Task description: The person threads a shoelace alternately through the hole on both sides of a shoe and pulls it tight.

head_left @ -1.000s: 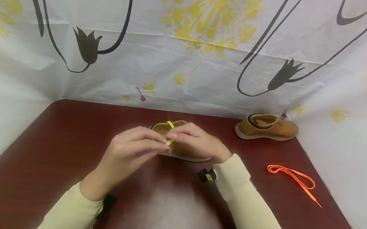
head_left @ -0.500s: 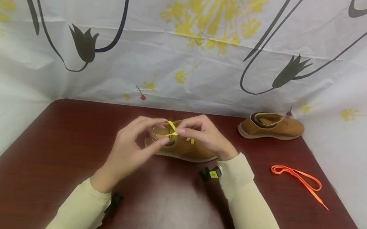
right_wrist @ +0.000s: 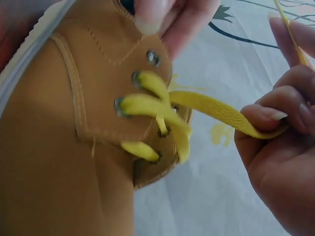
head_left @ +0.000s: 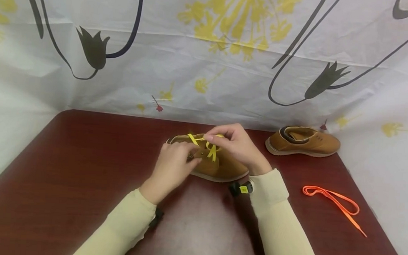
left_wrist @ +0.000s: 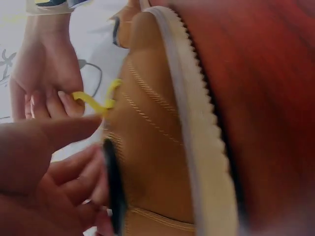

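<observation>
- Right hand (head_left: 236,142) pinches the yellow lace (right_wrist: 209,103) in curled fingers, drawing a length of it out from the shoe; another strand runs up between thumb and forefinger.
- Left hand (head_left: 172,162) seems to grip the edge of the flap (right_wrist: 101,86), its thumb on the outside near the top hole (right_wrist: 153,58) and its fingers behind.
- What could go wrong: a hard pull from the right could drag the lace out of the holes or leave its two ends uneven. If the left hand eased off, the shoe might twist. The loose crossings could also snag or turn over, as the band is flat.
- Both forearms come in from the near side, sleeves round the wrists; the right hand is over the lacing, the left at the opening.
- Brown shoe (head_left: 227,166) is between and below the hands, toe pointing right; its near-side top hole has no lace through it.
- Farther right on the table (head_left: 83,175) are a second shoe (head_left: 313,146) and, nearer the person, a looped orange lace (head_left: 343,212).
</observation>
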### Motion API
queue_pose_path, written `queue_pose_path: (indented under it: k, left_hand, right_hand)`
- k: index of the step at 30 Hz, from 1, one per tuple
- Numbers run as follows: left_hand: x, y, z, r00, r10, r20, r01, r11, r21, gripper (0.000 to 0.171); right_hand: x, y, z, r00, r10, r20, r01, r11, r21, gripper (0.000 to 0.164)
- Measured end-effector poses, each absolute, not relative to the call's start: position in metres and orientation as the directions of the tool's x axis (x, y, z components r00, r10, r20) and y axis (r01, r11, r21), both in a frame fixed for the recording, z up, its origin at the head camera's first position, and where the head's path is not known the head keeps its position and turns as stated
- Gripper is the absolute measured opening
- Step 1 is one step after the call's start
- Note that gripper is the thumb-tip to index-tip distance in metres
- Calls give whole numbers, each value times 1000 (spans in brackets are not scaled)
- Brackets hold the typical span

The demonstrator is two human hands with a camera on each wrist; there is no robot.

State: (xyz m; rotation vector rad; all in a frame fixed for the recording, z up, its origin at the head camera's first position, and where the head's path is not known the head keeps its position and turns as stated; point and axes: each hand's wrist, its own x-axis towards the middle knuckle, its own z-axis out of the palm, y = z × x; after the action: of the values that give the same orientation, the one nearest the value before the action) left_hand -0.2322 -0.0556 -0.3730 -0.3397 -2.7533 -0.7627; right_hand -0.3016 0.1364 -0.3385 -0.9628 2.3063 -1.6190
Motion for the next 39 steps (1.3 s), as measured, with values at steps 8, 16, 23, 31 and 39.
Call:
queue_pose_path:
  k: [8,16,23,31,39]
  left_hand:
    - [-234,-62,-378,-945,145,292,299,743,599,9]
    - [-232,-65,-377,-941,158,300,319,714,623,7]
    - [-232,-65,-377,-942,154,297,315,711,629,8]
    - [-233,-66,-378,-938,164,306,329,706,627,8]
    - [-232,-65,-376,-941,172,292,324,708,627,8]
  right_hand:
    - [-309,142,-342,-770,-615,173,-489,393,-779,19]
    - [-315,147,-346,-683,-716,145,-650,506,-567,15]
    - [-316,149,-348,-647,-758,90,-677,515,-526,16]
    - [-318,147,-354,-586,-803,108,-760,498,-417,14]
    - [-320,147,-357,-570,-815,100,-758,475,-446,14]
